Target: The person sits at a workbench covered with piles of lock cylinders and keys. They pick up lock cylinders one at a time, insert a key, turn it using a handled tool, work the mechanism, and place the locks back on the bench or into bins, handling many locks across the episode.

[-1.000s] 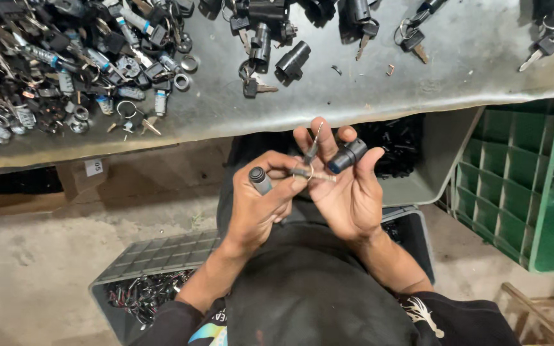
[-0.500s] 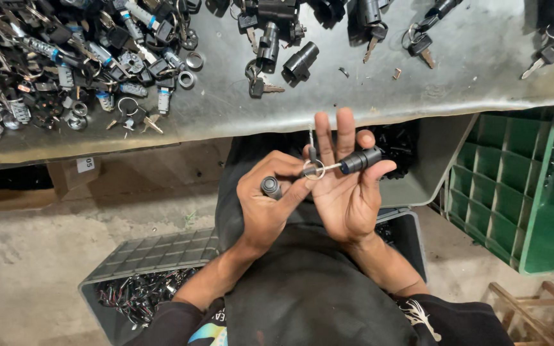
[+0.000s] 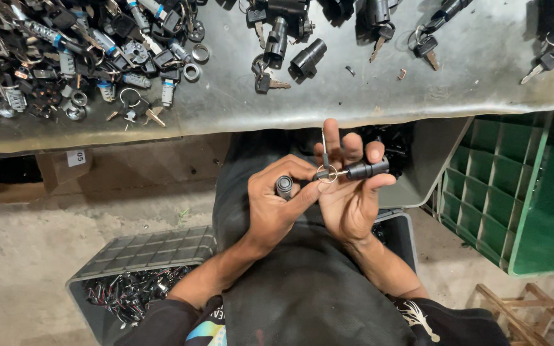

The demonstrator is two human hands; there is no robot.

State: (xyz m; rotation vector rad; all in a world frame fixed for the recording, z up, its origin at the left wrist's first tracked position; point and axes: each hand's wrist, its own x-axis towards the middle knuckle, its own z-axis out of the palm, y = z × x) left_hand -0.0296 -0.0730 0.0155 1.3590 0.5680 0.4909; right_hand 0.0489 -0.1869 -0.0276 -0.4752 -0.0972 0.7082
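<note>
**Black lock cylinder with key ring, held over the lap**

Black cylindrical lock barrel [image 3: 367, 170] is pinched in the fingers of the right hand [image 3: 349, 198], below the table edge; small silver key ring [image 3: 327, 173] is gripped by the left hand [image 3: 277, 205], which is also curled around a second dark cylinder [image 3: 284, 186]; grey metal worktable [image 3: 354, 96] strewn with locks and keys is seen above; green plastic crate [image 3: 520, 192] is set to the right.

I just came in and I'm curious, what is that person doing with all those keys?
A person sits at a metal table strewn with keys and lock parts. The right hand holds a black lock cylinder with a key ring. The left hand grips a second small cylinder and pinches at the ring. A green crate stands beside them.
</note>
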